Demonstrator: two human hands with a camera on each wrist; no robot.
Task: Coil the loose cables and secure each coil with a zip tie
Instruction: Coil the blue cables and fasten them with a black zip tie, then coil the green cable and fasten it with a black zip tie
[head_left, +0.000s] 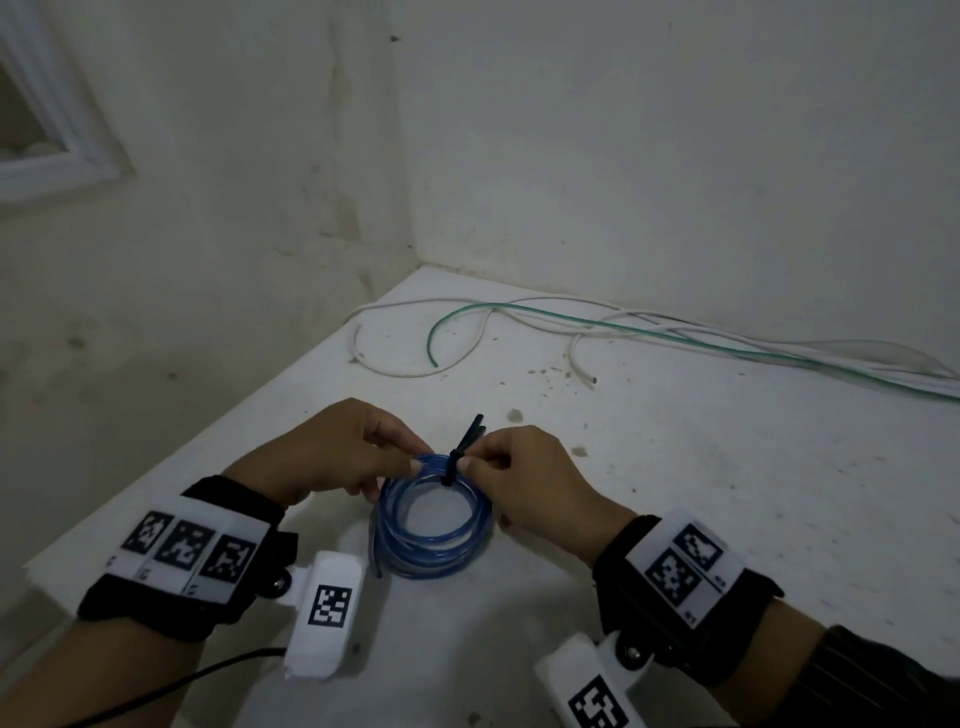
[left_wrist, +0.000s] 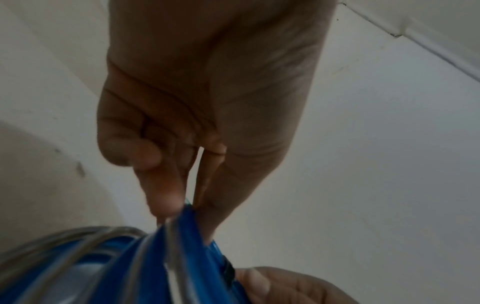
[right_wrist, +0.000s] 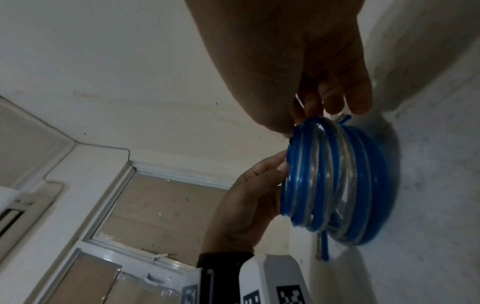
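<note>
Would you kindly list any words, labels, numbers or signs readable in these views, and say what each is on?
No text can be read.
Left wristband: square black-and-white marker codes; tiny characters beneath, too blurred to read.
Right wristband: marker codes; small print beside them, too blurred to read.
Blue cable coil and black zip tie: no markings visible.

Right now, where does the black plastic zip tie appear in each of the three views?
Head view: the black plastic zip tie wraps the far edge of the blue coiled cable, its tails pointing up, between both hands.
Left wrist view: only a dark piece at bottom centre, on the coil.
Right wrist view: at most a dark speck at the coil's top; too small to tell.
Shared landmark: the blue coil.
</note>
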